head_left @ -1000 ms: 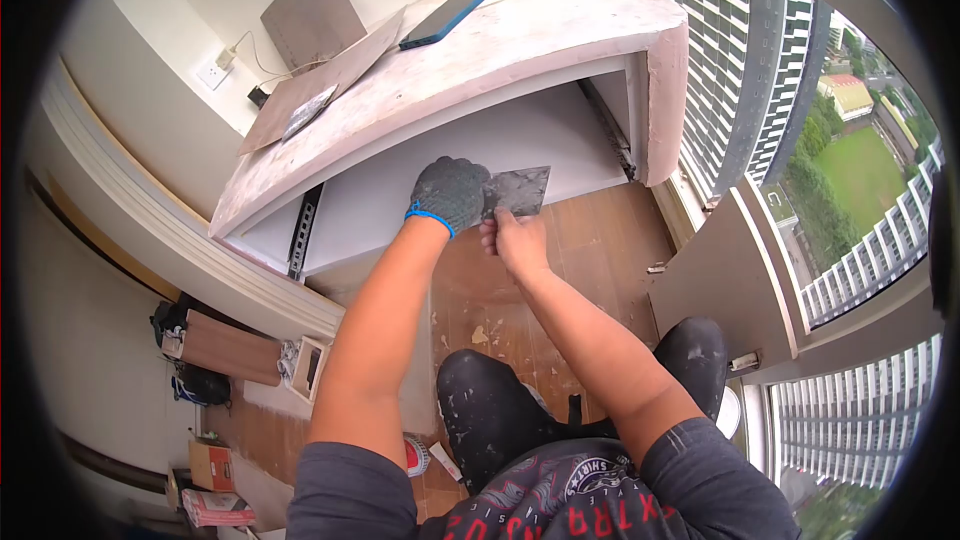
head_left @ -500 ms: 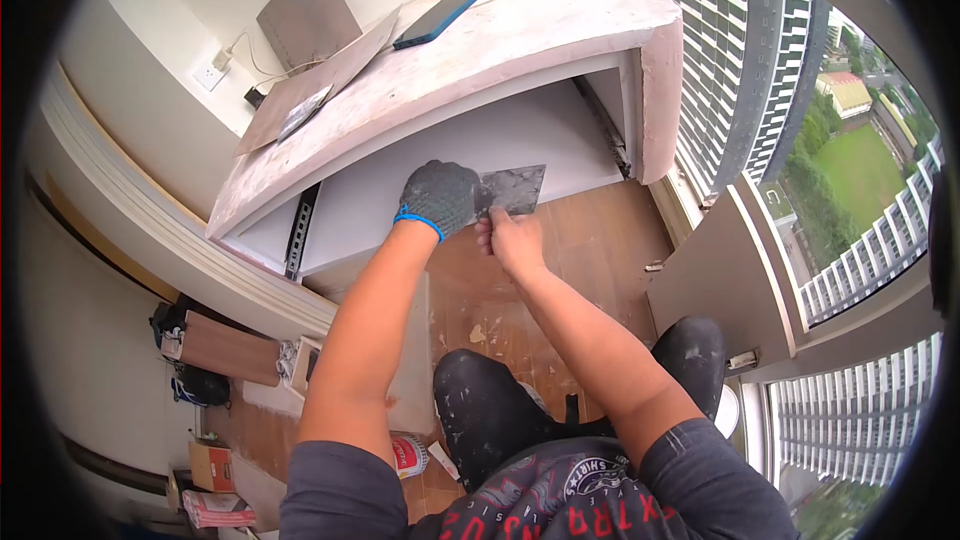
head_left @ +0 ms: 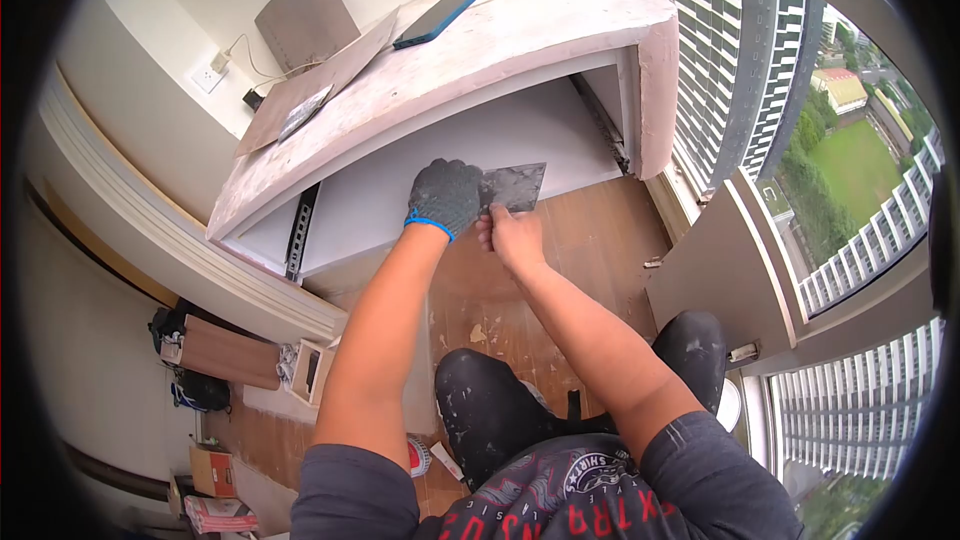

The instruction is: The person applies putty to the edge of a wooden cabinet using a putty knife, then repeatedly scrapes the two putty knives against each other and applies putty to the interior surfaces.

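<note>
In the middle of the view, both hands meet at a putty knife (head_left: 518, 184) with a flat, grey-smeared metal blade. My left hand (head_left: 443, 200), in a dark grey glove with a blue cuff, is closed at the blade's left end; its folded fingers hide that end, and no handle shows. My bare right hand (head_left: 514, 237) is closed too, thumb and fingers pinching the blade's lower edge. Behind them lies the white interior panel (head_left: 400, 185) of an open cabinet recess, below a worn, pinkish-white countertop (head_left: 500, 30).
A phone (head_left: 438, 19) and sanding sheets (head_left: 307, 8) rest on the countertop. Metal drawer rails (head_left: 301, 230) line the recess sides. A window with tall buildings (head_left: 710, 50) is at right, beside an open panel (head_left: 715, 270). Boxes (head_left: 212, 468) stand on the wood floor, lower left.
My left hand and forearm have shifted slightly right, and the glove has turned a little. The putty knife and my right hand stay almost in place.
</note>
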The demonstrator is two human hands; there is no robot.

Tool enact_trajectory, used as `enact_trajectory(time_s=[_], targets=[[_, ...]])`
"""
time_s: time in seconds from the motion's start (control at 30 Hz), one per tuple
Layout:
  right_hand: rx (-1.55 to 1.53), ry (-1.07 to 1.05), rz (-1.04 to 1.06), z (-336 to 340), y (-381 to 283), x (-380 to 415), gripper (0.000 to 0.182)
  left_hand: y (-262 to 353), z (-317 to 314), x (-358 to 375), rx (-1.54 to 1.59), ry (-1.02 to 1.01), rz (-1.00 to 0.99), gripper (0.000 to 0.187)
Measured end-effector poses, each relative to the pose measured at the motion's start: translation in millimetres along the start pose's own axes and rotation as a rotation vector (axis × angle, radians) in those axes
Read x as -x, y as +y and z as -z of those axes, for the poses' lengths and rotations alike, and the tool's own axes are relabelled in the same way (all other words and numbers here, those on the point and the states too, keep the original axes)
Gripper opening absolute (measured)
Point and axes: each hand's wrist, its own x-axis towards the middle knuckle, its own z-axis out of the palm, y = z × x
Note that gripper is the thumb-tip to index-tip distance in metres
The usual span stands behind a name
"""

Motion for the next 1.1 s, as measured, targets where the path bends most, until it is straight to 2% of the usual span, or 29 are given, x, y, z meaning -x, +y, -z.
enact_trajectory(time_s=[0.13,0.23,0.4,0.53,0.63,0.67,0.77,0.8,0.9,0.93,1.03,1.1], targets=[[-0.002,-0.020,0.002,1.2,1.4,1.9,0.035,-8.7,-1.3,-4.2,-0.005,-0.061,-0.041,0.028],[0.016,-0.013,-0.005,0.1,0.9,1.0,0.036,-3.4,-5.8,-1.7,0.004,0.034,-0.005,0.029],[-0.007,-0.022,-0.024,3.5,-1.8,-2.0,0.036,0.8,0.6,4.1,0.026,-0.001,-0.006,0.025],[-0.023,-0.023,-0.022,0.8,0.2,1.2,0.036,-3.2,-7.2,-2.5,0.030,0.142,-0.034,0.026],[0.029,-0.026,-0.037,3.8,-6.3,2.8,0.036,1.1,18.7,13.6,0.043,-0.012,-0.013,0.027],[0.030,-0.031,-0.029,5.9,-10.0,1.5,0.036,-0.2,8.7,18.6,0.063,0.014,-0.072,0.028],[0.054,-0.064,-0.039,6.4,-5.7,3.5,0.036,3.7,6.7,21.7,0.122,0.082,-0.090,0.024],[0.058,-0.076,-0.043,7.8,-3.3,0.6,0.036,2.9,4.0,14.1,0.048,0.095,-0.094,0.022],[0.016,-0.092,-0.042,9.3,-2.0,-1.0,0.037,7.4,15.6,9.5,0.032,0.020,-0.126,0.022],[0.020,-0.092,-0.043,10.1,-2.5,-0.5,0.037,9.4,27.6,9.8,0.089,-0.085,-0.135,0.027],[0.043,-0.073,-0.035,15.8,-9.2,-1.2,0.037,18.2,12.6,20.1,0.155,0.100,-0.129,0.029],[0.060,-0.094,-0.035,11.4,-4.6,-0.4,0.037,12.2,12.9,14.8,0.117,0.000,-0.157,0.029]])
